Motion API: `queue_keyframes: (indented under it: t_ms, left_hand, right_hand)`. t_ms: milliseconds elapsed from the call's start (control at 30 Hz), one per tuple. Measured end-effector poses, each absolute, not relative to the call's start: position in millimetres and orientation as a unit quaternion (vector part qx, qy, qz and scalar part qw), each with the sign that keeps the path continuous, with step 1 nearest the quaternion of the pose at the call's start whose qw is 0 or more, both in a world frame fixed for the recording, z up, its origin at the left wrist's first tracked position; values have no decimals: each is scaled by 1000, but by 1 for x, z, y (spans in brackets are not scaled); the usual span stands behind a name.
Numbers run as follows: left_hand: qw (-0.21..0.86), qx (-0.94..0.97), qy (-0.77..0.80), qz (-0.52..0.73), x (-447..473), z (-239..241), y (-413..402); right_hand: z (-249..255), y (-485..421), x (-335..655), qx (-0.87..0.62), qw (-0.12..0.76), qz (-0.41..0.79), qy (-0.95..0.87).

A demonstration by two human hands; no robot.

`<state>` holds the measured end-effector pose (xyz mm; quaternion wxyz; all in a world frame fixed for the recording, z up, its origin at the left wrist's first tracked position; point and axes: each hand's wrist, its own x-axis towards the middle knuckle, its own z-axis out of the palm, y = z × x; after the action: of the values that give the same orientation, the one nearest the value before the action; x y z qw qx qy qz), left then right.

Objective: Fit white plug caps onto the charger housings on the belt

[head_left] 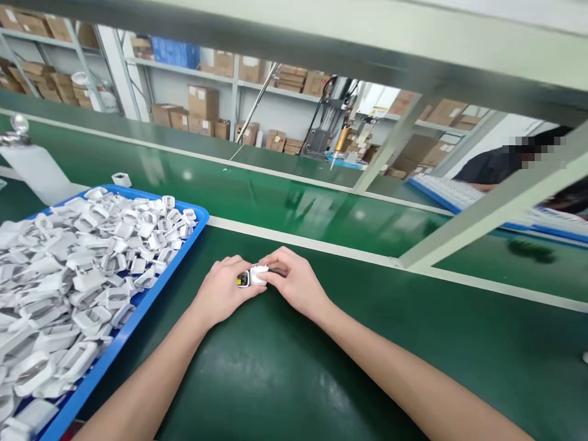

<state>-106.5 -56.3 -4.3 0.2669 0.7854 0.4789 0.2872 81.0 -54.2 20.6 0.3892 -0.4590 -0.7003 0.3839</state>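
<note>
Over the green bench top, both hands meet at a small white plug charger housing (pixel 258 274) with metal pins on its upper side. My left hand (pixel 224 288) is closed round its left side. At those fingers shows an open white shell end (pixel 243 279) with a yellow and black part inside; I cannot tell whether it belongs to the same housing. My right hand (pixel 296 282) pinches the housing from the right, thumb on its face. A dark slim shape between the right thumb and forefinger is too small to make out.
A blue tray (pixel 184 245) heaped with white charger shells (pixel 92 269) stands at the left. One loose shell (pixel 122 179) lies beyond its rim. A white bottle (pixel 39 168) is behind it. A slanting metal post (pixel 500 202) rises at right; a person sits beyond it near blue trays.
</note>
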Motion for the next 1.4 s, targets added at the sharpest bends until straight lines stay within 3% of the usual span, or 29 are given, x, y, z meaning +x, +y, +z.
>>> queue_keyframes:
  t_ms: [133, 300, 667, 933, 1033, 1167, 1333, 1400]
  left_hand:
    - [282, 797, 456, 279, -110, -2, -62]
    - [309, 797, 444, 268, -114, -2, -65]
    - [253, 822, 428, 277, -101, 0, -69]
    - [240, 822, 442, 269, -94, 2, -69]
    - [253, 817, 448, 262, -94, 3, -68]
    - [265, 802, 467, 263, -89, 3, -69]
    - [231, 787, 522, 236, -79, 1, -76]
    - [225, 786, 530, 226, -77, 1, -80]
  right_hand:
    - [35, -64, 96, -447, 382, 406, -699]
    - [44, -83, 116, -489, 382, 352, -702]
    - [48, -70, 101, -363, 189, 211, -888]
    - [17, -66, 114, -300, 264, 133, -907]
    - [15, -69, 115, -340, 315, 168, -870]
    - [24, -73, 118, -452, 410, 314, -727]
    - [35, -67, 125, -449, 362, 536, -617]
    - [39, -65, 128, -442, 337, 568, -607]
